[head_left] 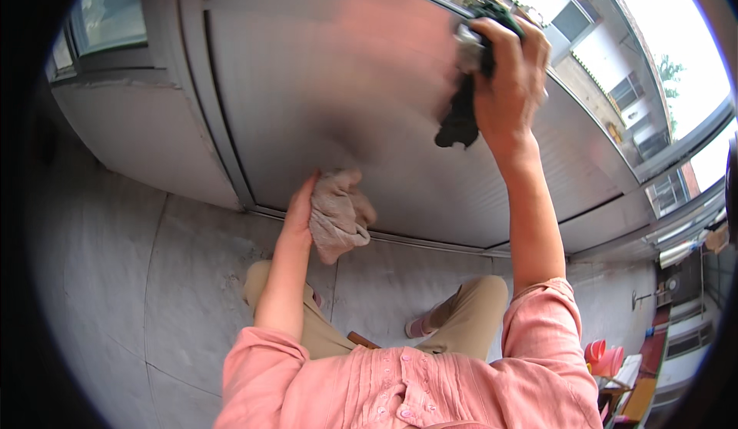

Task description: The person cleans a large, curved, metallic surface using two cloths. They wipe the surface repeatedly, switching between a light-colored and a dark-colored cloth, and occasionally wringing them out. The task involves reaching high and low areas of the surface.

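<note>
From here, my left hand point(301, 207) clasps a beige cloth point(338, 215). My right hand point(509, 79) clutches a dark cloth point(461, 115) near the grey panel point(265, 83).

The floor point(100, 260) is pale grey, faintly mottled, and laid in large slabs parted by thin dark seams. One seam runs from near the panel's foot toward the lower edge of the view, and a short one shows between the person's legs. The metal panel point(369, 106) stands upright along the floor's far side, its bottom rail point(430, 243) meeting the slabs. A shoe point(417, 327) rests on the floor under the right trouser leg; another shoe point(317, 299), mostly hidden, shows beside the left
</note>
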`<state>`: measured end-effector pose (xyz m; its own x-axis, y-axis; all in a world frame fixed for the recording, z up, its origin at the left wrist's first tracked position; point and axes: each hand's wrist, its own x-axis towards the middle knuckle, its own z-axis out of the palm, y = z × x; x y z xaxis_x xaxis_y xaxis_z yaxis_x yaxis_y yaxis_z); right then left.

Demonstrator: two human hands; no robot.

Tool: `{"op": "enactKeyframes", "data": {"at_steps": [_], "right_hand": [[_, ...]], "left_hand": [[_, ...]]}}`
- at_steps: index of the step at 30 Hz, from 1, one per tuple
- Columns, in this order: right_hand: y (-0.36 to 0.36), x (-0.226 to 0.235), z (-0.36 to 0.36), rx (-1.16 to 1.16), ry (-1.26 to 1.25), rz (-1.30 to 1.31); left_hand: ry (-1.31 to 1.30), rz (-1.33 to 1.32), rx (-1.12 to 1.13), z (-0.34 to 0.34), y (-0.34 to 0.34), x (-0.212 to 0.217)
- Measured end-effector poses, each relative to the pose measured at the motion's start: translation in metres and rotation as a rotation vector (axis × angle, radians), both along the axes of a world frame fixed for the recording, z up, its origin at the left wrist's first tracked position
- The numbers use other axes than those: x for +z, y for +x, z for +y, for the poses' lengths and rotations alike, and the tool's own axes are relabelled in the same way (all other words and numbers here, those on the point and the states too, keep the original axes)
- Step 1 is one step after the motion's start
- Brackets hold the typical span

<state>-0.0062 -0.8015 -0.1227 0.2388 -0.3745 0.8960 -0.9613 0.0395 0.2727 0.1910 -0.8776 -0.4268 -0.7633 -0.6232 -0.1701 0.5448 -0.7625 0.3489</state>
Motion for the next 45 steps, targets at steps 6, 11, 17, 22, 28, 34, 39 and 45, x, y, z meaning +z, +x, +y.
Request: {"op": "enactKeyframes", "data": {"at_steps": [6,11,17,22,28,34,39,45], "right_hand": [[0.123,0.021,-0.121,0.235,0.215,0.146],[0.181,0.000,-0.187,0.282,0.028,0.279],[0.059,0.012,-0.071,0.056,0.101,0.183],[0.006,0.012,-0.013,-0.092,0.045,-0.001],[0.122,0.033,-0.123,0.166,0.028,0.248],[0.137,0.045,-0.138,0.167,0.132,0.238],[-0.012,0.029,-0.005,0.003,0.073,0.123],[-0.208,0.004,0.200,-0.393,-0.092,-0.226]], "left_hand": [[0.159,-0.130,0.049,-0.004,0.022,0.027],[0.156,-0.098,0.079,-0.013,0.027,0.028],[0.066,0.075,0.142,-0.015,0.036,0.014],[0.043,-0.002,0.249,-0.001,0.039,0.037],[0.152,-0.012,0.116,-0.011,0.028,0.034],[0.047,0.000,0.122,-0.023,0.031,0.021],[0.076,0.007,0.087,-0.010,0.017,0.032],[-0.007,0.015,0.042,-0.005,0.018,0.023]]}}
